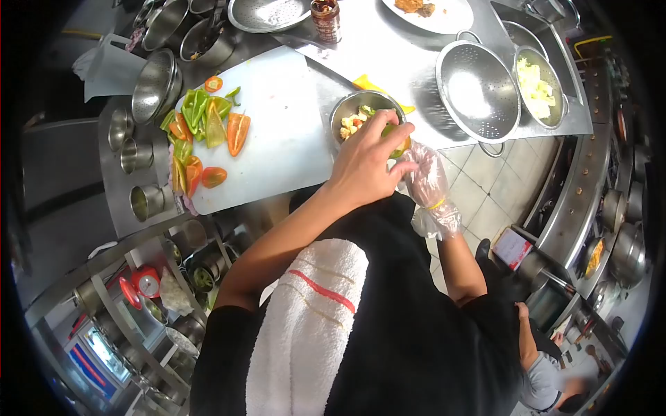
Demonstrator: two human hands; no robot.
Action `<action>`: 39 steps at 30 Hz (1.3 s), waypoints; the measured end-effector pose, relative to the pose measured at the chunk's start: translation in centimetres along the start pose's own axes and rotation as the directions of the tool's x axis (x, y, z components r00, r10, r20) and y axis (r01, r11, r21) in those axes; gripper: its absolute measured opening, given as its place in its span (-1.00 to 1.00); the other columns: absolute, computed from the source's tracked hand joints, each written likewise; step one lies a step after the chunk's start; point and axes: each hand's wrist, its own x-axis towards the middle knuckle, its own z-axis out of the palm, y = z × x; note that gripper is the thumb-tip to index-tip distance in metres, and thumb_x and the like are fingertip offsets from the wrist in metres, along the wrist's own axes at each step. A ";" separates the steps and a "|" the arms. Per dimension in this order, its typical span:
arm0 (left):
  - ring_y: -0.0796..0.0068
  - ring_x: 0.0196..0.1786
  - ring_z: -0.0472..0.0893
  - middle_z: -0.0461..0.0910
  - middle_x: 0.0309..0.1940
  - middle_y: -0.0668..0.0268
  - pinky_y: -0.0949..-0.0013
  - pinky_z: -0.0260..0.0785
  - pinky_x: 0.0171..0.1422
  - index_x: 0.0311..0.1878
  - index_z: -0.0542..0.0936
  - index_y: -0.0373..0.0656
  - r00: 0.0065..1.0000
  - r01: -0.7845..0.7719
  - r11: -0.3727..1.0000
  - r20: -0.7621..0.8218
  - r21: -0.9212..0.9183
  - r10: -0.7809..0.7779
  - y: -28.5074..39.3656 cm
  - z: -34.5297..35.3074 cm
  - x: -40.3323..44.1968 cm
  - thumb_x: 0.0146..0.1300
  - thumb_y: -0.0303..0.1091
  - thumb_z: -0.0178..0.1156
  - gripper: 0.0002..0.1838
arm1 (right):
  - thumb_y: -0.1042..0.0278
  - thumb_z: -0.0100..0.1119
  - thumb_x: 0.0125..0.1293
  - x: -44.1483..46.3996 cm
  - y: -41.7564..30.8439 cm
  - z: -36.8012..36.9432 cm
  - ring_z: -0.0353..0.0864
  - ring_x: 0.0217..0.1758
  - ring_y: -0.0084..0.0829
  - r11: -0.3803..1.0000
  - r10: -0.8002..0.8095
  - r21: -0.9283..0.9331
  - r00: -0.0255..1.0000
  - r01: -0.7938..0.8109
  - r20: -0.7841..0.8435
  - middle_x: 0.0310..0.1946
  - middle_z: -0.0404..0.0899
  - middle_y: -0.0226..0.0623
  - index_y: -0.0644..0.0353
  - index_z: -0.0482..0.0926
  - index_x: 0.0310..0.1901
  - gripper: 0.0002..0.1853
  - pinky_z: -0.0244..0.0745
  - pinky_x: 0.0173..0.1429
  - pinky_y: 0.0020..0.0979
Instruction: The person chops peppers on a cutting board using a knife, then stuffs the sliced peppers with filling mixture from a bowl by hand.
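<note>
My bare left hand [366,161] reaches over a small metal bowl [338,111], its fingers curled around green and orange pepper pieces [398,144]. Pale diced food [352,123] shows inside the bowl. My right hand [427,179], in a clear plastic glove with a yellow band at the wrist, is close against the bowl's right side; its fingertips are hidden. Left of the bowl, cut green and orange peppers [201,118] lie along the far left part of a white cutting board [277,132]. A knife with a yellow handle [368,84] rests just behind the bowl.
A metal colander [479,90] stands at the counter's right edge, beside a bowl of chopped pale-green vegetable [535,87]. Behind are a sauce jar [326,21] and a white plate [444,15]. Metal cups [137,155] line the left. Another person [544,378] is at lower right.
</note>
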 end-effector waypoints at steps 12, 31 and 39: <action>0.55 -0.47 0.49 0.54 -0.48 0.33 0.43 0.33 -0.36 -0.36 0.54 -0.29 0.940 0.247 0.718 -0.017 -0.651 -0.339 -4.5 1.2 -0.4 0.51 -0.16 -0.16 -0.55 | 0.42 0.09 0.30 1.8 -4.2 1.1 0.52 -0.40 -0.13 0.991 0.123 -0.057 0.992 -0.121 0.023 -0.45 0.56 -0.06 0.36 0.58 -0.28 -0.84 0.41 -0.25 -0.27; 0.61 -0.40 0.49 0.50 -0.40 0.35 0.53 0.35 -0.35 -0.36 0.53 -0.19 0.817 0.479 0.566 0.107 -0.671 -0.566 -5.1 2.2 -2.7 0.45 -0.01 -0.05 -0.57 | 0.33 0.07 0.31 0.7 -2.6 2.8 0.60 -0.39 -0.12 0.985 0.101 -0.155 0.987 -0.081 0.126 -0.51 0.55 -0.11 0.29 0.54 -0.35 -0.81 0.46 -0.30 -0.18; 0.56 -0.44 0.49 0.50 -0.45 0.28 0.49 0.37 -0.41 -0.45 0.50 -0.21 0.802 0.386 0.188 0.229 -0.903 -0.551 -5.9 2.1 -3.3 0.49 0.04 -0.14 -0.46 | 0.41 0.15 0.33 -1.7 1.9 5.3 0.49 -0.42 -0.48 0.753 0.340 0.556 0.931 -0.353 0.130 -0.43 0.55 -0.37 0.22 0.56 -0.29 -0.92 0.40 -0.33 -0.39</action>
